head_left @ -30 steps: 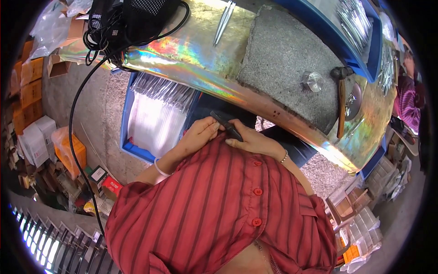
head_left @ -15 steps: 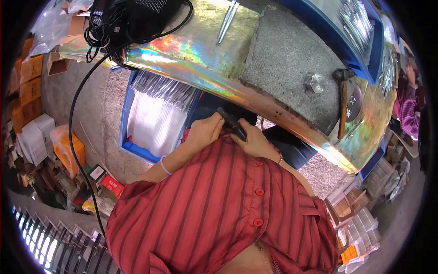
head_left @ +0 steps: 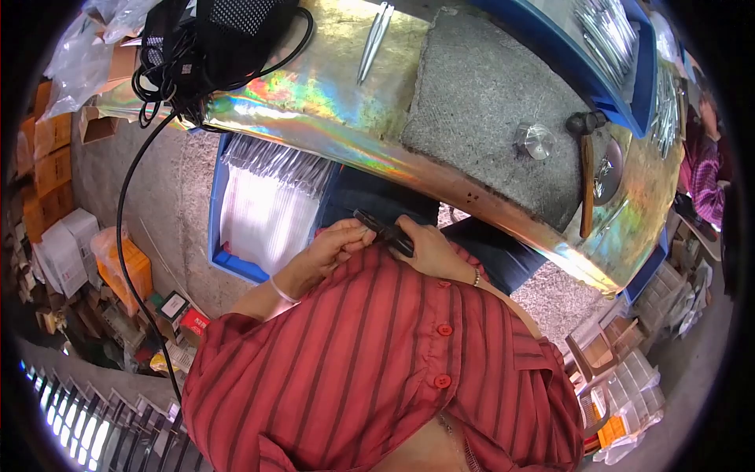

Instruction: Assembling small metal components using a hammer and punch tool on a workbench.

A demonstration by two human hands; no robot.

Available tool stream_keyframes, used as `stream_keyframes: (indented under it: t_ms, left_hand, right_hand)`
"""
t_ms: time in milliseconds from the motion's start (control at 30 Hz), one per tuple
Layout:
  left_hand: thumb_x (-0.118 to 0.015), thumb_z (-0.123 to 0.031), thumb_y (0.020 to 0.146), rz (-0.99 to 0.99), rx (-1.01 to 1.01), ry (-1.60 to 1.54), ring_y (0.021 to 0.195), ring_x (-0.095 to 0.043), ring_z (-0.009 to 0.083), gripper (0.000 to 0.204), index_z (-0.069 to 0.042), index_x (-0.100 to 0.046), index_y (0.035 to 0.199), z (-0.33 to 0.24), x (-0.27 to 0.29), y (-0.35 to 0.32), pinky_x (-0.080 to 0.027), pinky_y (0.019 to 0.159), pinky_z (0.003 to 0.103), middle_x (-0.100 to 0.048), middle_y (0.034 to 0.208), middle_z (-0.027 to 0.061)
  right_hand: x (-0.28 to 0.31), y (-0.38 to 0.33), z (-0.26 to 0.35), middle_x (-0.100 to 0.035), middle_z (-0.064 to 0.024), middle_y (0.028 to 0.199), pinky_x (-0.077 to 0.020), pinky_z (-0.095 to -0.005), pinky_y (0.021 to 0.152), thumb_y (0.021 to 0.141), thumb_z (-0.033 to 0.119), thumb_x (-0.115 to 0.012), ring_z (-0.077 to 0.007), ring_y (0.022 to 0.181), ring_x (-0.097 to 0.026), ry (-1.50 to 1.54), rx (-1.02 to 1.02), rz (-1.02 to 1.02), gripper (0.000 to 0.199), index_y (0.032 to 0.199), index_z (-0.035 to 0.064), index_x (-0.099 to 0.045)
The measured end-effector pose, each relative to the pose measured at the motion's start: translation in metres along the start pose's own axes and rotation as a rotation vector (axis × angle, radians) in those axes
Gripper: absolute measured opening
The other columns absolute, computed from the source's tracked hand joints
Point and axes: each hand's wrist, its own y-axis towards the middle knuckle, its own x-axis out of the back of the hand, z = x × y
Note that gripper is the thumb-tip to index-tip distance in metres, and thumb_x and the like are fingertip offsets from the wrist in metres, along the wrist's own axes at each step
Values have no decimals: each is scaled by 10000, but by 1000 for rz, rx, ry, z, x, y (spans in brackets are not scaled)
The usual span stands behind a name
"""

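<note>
In front of my red striped shirt, my right hand is wrapped round a slim black tool; its exact kind does not show. The tool slants from upper left to lower right. My left hand is beside its far left end, fingers curled and thumb and fingertips pinched together. Whatever is in that pinch is too small to make out. Left of my hands, a blue crate holds a bundle of thin silvery metal pieces and a pale, shiny sheet of material.
Ahead lies a workbench with a shiny covering, a grey slab, a hammer, a round metal block and tweezers-like metal pieces. A blue bin stands far right. A black cable runs down the left.
My left hand has drawn slightly left and down from the black tool, its fingers loosening from a tight fist. The tool and my right hand have shifted a little left and down.
</note>
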Motion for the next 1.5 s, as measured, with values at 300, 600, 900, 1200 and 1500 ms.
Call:
stream_keyframes:
  t_ms: [300,600,900,1200,1500]
  left_hand:
    - [-485,-163,891,-320,-816,1552,577,-587,322,132,-36,-520,893,4,1,5,-474,504,362,-585,696,134]
    - [-468,-228,912,-19,-637,915,511,-529,159,220,-28,-541,857,2,15,9,-411,471,268,-515,604,62]
    - [-473,-221,921,-5,-403,830,539,-507,98,233,-29,-502,793,1,7,0,-376,462,257,-485,603,-18]
    - [-442,-209,921,-138,-863,1129,461,-527,238,185,-62,-458,811,16,24,1,-393,398,321,-512,574,85]
    - [-455,-189,936,-77,-229,68,421,-230,23,134,-72,-520,932,-6,4,-15,-191,385,179,-295,547,-75]
  right_hand:
    - [-1,2,-1,-571,-219,690,-427,-461,561,724,217,-672,-421,689,-572,17,-69,-6,345,938,40,-467]
    - [-2,0,-5,-582,-230,738,-435,-458,579,729,262,-675,-419,721,-580,-41,-82,29,383,966,35,-477]
    - [-2,2,-6,-582,-225,714,-437,-473,579,726,273,-681,-415,705,-581,-18,-57,51,377,922,33,-467]
    - [-15,1,-17,-594,-220,742,-460,-464,604,728,268,-657,-406,703,-586,-46,21,-44,359,923,25,-478]
    - [8,9,-7,-445,-135,659,-397,-349,561,756,214,-647,-252,595,-498,89,-59,-1,328,970,33,-477]
